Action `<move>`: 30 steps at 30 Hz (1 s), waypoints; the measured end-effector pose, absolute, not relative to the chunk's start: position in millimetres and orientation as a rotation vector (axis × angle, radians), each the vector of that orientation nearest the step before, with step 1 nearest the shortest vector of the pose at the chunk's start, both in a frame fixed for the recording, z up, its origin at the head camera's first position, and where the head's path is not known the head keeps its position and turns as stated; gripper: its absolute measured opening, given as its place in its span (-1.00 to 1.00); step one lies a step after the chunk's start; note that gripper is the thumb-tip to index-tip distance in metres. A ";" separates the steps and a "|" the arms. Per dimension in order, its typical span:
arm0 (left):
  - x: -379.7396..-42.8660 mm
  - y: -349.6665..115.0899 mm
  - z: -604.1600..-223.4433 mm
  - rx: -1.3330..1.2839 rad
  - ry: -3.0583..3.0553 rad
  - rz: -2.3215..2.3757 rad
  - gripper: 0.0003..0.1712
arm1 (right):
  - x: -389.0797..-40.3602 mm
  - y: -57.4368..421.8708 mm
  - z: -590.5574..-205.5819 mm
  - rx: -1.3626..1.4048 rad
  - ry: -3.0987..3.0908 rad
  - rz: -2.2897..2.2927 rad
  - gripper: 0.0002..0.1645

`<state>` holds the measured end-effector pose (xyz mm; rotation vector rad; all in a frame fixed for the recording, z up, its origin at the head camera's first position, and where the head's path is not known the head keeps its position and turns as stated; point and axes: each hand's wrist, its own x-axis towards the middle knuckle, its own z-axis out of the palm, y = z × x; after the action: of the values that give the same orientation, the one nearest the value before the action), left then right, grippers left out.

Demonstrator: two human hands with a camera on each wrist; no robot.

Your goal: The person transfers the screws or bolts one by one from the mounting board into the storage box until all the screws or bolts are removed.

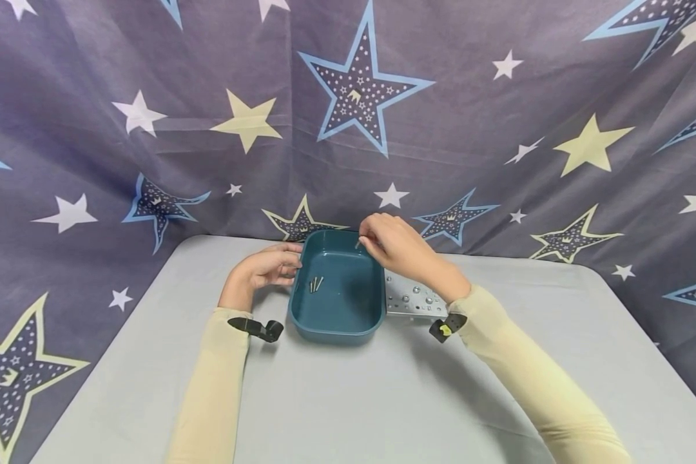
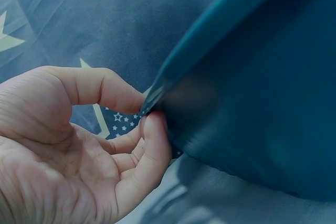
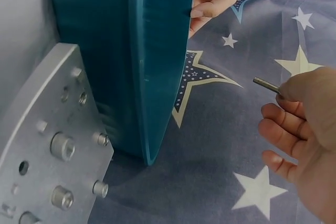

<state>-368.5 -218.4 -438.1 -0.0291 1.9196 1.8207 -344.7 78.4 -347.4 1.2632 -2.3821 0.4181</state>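
Observation:
A teal rectangular tray stands on the table, with several small screws lying inside at its left. My left hand holds the tray's left wall; in the left wrist view, thumb and forefinger pinch its rim. Over the tray's far right corner, my right hand pinches a thin metal screw between thumb and forefinger. Its threaded end sticks out past the fingertips, while the other end is hidden in the grip. The remaining right fingers curl loosely below it.
Right of the tray, and close against it, lies a silver metal plate with holes and several bolts. The right forearm reaches over part of it. A star-patterned cloth hangs behind the grey-covered table.

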 end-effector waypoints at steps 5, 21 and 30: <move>-368.1 -217.9 -437.6 -0.032 1.914 1.821 -0.22 | -347.6 69.8 -348.7 1.273 -2.415 0.434 -0.90; -368.4 -216.9 -435.3 -0.024 1.918 1.808 -0.20 | -358.6 35.0 -345.8 1.271 -2.556 0.411 -0.89; -366.7 -216.3 -433.3 -0.038 1.907 1.815 -0.20 | -367.1 17.4 -344.1 1.273 -2.716 0.322 -0.88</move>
<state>-366.7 -216.3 -433.3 -0.0378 1.9072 1.8150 -367.1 17.4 -344.1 1.2732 -2.7158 0.3222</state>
